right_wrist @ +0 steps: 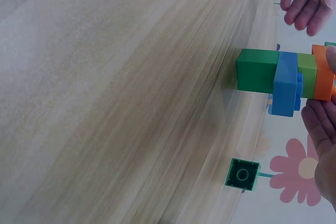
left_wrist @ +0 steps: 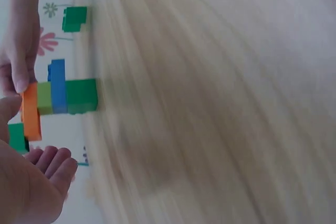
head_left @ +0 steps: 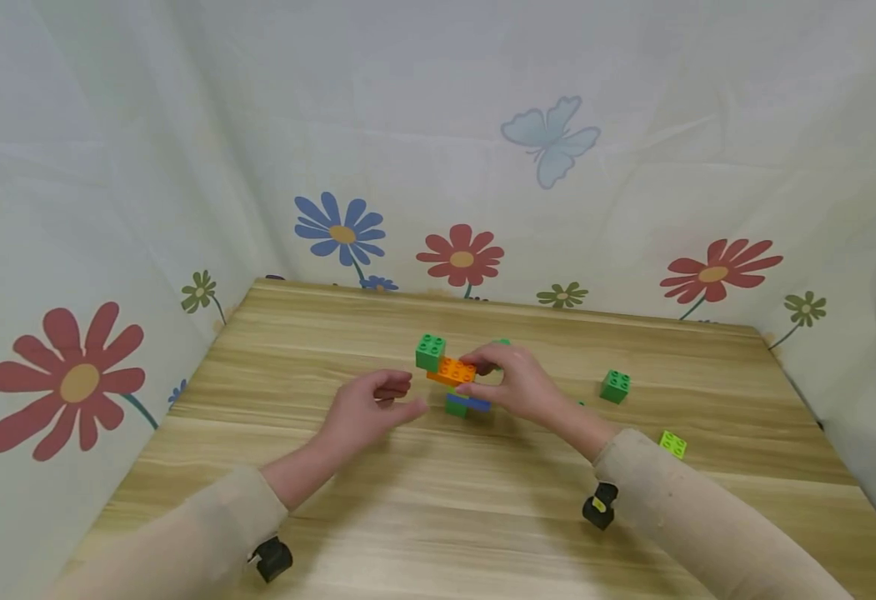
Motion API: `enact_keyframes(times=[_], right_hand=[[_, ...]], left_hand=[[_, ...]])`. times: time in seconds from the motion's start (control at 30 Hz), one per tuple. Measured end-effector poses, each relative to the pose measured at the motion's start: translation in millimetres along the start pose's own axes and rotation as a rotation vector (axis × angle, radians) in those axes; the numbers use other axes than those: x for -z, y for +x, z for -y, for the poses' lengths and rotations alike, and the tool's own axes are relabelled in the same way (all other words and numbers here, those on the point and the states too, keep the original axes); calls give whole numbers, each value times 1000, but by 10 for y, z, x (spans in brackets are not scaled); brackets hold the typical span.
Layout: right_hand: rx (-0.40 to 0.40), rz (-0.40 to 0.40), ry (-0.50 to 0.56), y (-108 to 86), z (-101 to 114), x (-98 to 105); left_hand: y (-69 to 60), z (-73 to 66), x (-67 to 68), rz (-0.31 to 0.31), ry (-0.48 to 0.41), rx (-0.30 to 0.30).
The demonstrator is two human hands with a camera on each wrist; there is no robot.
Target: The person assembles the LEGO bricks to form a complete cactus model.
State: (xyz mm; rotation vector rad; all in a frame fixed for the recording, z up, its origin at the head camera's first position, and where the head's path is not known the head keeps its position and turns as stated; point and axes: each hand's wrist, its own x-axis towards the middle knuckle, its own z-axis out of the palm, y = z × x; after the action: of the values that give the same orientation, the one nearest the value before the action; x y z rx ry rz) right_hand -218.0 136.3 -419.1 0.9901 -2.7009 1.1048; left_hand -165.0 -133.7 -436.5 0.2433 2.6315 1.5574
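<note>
A small tower of building bricks stands on the table. From the bottom up it has a green brick [right_wrist: 257, 71], a blue brick [right_wrist: 285, 87], a lime brick [left_wrist: 44, 98] and an orange brick [head_left: 453, 371]. Another green brick [head_left: 430, 352] sits on the orange one's left end. My right hand [head_left: 520, 383] pinches the orange brick's right end between thumb and fingers. Left of the tower, my left hand [head_left: 370, 408] holds nothing, its fingers loosely bent and apart from the bricks; the left wrist view shows this hand [left_wrist: 34, 182] palm up beside the top bricks.
Loose on the table's right side are a green brick [head_left: 615, 386] and a lime brick [head_left: 673, 444]. Partly behind my right hand is more green [head_left: 504, 342]. In the right wrist view a green brick [right_wrist: 242, 174] shows its hollow underside. A flowered curtain [head_left: 407, 150] hangs behind.
</note>
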Motion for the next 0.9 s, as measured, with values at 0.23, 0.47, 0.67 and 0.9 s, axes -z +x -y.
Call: enact_keyframes(times=[0.23, 0.47, 0.67, 0.9], right_hand=[[12, -2, -7, -11, 8, 0], [5, -15, -12, -30, 26, 21], [3, -30, -10, -55, -14, 66], [14, -64, -36, -102, -87, 161]], left_hand=[[-105, -33, -217, -35, -72, 24], [-123, -98, -397, -54, -81, 9], [-122, -119, -510, -71, -114, -18], [-93, -113, -592, -85, -110, -33]])
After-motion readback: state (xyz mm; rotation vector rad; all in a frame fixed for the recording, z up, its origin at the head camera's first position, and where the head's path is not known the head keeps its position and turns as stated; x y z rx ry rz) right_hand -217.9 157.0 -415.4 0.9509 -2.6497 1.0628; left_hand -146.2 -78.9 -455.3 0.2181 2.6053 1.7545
